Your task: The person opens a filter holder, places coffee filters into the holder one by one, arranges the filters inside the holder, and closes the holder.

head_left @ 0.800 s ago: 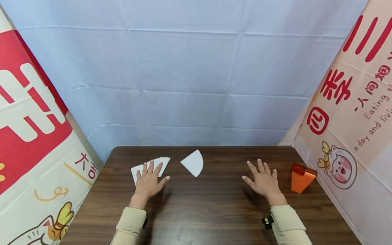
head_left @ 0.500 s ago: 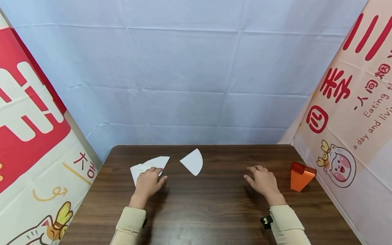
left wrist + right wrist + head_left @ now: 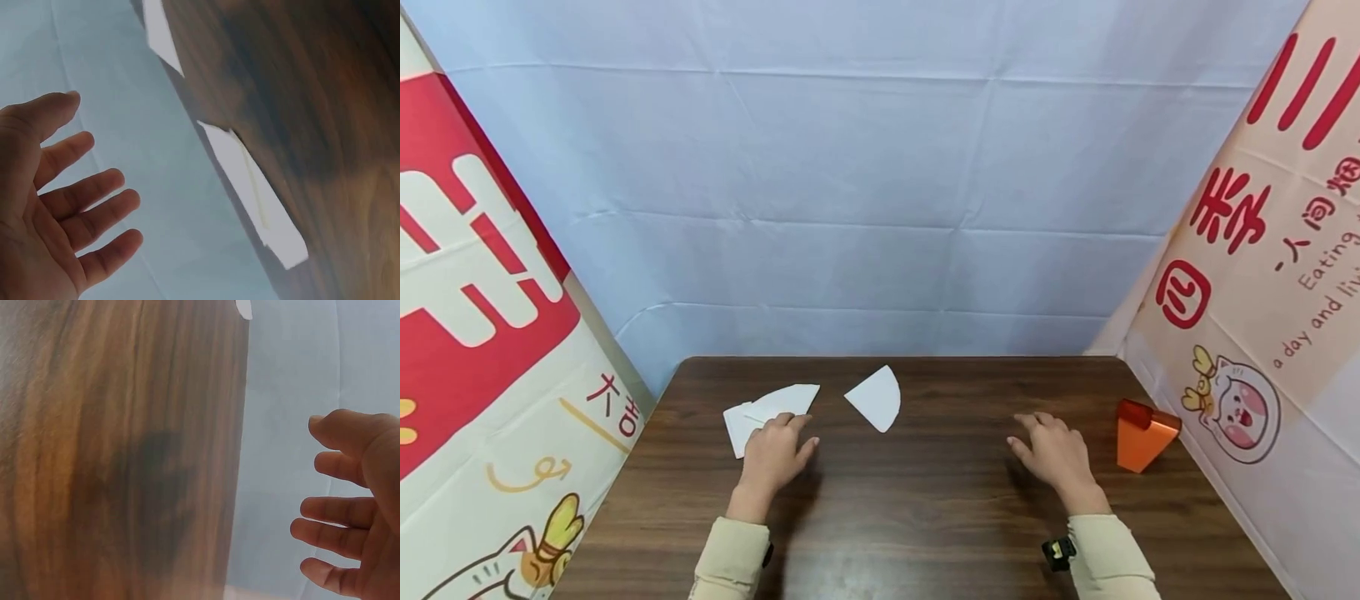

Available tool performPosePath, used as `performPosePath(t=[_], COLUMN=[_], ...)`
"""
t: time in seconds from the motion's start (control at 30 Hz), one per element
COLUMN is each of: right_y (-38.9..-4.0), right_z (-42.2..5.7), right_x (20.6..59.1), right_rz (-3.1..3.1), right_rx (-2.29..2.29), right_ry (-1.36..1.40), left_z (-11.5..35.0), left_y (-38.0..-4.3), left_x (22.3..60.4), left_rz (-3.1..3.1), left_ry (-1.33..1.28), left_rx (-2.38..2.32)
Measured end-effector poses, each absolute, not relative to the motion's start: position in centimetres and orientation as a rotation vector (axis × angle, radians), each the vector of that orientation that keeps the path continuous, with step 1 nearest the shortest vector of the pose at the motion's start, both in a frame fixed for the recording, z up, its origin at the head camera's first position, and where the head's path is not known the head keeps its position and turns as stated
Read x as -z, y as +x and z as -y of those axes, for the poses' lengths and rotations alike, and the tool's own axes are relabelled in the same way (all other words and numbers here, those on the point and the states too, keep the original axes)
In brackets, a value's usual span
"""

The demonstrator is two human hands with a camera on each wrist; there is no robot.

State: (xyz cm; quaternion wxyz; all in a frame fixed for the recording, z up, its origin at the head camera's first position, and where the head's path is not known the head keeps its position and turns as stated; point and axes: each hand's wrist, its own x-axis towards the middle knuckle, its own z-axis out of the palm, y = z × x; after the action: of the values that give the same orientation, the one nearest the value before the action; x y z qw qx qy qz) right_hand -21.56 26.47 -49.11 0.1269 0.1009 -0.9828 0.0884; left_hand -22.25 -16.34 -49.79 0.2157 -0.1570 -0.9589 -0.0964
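Over the left of the table my left hand (image 3: 775, 454) is held with loosely bent fingers and nothing in them. It overlaps the near side of a few white fan-shaped paper pieces (image 3: 784, 401), which lie partly over one another. In the left wrist view the palm and fingers (image 3: 103, 197) are apart from these papers (image 3: 250, 194). A single white paper wedge (image 3: 876, 400) with one rounded edge lies right of them. My right hand (image 3: 1054, 454), also holding nothing, is over the right half, its fingers (image 3: 337, 534) slightly bent in the right wrist view.
An orange wedge-shaped object (image 3: 1142, 442) with a dark red top part stands near the right edge of the brown wooden table (image 3: 917, 517). A pale blue cloth (image 3: 850, 183) hangs behind, and printed cloths (image 3: 1232, 400) hang at both sides.
Both hands had fingers spread straight; these have since drawn in and bent. Papers and orange object stay put on the table; the head view shifts slightly.
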Motion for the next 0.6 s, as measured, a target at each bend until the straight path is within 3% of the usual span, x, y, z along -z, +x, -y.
performPosePath(t=[0.6], right_y=[-20.7], right_z=[-29.4], right_x=[49.9], right_rz=[2.883], right_rx=[-0.408], right_ry=[0.104], left_z=[12.8], left_y=[-22.6], left_x=[50.9], left_rz=[2.671], left_ry=[-0.483], left_rx=[0.325])
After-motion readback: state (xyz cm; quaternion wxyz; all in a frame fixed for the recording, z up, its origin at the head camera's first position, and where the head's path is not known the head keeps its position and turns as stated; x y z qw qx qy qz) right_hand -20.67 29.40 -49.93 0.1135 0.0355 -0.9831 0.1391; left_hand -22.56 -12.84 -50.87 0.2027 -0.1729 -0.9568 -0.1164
